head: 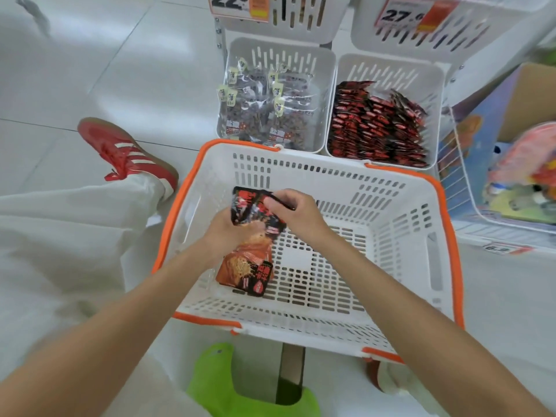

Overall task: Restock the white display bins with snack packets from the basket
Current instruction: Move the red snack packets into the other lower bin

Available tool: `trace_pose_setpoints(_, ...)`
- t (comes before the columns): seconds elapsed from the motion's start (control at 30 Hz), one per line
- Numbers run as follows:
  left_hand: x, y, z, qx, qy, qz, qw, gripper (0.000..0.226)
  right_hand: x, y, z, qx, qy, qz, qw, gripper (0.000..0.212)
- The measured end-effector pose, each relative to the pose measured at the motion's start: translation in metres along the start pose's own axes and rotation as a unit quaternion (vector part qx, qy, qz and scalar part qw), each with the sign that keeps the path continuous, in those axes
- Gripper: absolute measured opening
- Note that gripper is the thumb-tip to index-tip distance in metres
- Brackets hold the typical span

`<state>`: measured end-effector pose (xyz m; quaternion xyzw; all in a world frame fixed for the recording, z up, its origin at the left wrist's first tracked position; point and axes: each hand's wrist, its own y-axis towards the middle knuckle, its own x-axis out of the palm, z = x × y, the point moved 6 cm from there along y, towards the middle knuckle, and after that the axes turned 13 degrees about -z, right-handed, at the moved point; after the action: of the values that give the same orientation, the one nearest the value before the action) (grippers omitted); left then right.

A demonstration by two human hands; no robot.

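Glossy pale tiled floor [105, 70]

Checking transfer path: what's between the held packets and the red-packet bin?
Head view: only the basket's far wall stands between the held packets and the bin.

Left bin tag [237, 6] reads 22.8, right tag [416, 15] 27.9.

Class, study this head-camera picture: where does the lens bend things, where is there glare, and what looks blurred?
Head view: the wide lens bows the basket rim and the tile lines; head view, upper left: soft glare on the floor; head view, top edge: the price tags are smeared; the packets gripped by the left hand and right hand look slightly soft.
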<state>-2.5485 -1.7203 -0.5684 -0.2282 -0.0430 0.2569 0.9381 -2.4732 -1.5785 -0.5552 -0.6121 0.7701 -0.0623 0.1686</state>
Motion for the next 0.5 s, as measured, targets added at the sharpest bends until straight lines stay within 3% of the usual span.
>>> trace_pose_setpoints(0.07, -0.021, -0.002, -0.008, 0.004, -0.005, 0.05, 0.999, 0.015, 0.008, 0.011, 0.03, 0.056, -0.021, 0.005, 0.998, 0.034)
trace_pose_setpoints(0.2, -0.034, -0.002, -0.014, 0.017, 0.025, 0.065, 0.997, 0.019, 0.051, 0.013, 0.109, 0.168, -0.201, -0.146, 0.954, 0.066)
trace_pose_setpoints(0.33, -0.038, 0.002, -0.027, -0.003, 0.024, 0.055, 0.998, 0.044, 0.081, 0.014, 0.151, 0.165, -0.426, -0.2, 0.867, 0.042)
trace_pose_setpoints(0.4, -0.04, 0.001, -0.031, -0.015, 0.035, 0.047, 0.998, 0.04, 0.08, 0.017, 0.156, 0.157, -0.376, -0.207, 0.889, 0.019)
trace_pose_setpoints(0.5, -0.042, 0.001, -0.031, -0.016, 0.057, 0.057, 0.997, 0.047, 0.055, 0.016, 0.133, 0.171, -0.134, -0.197, 0.956, 0.023)
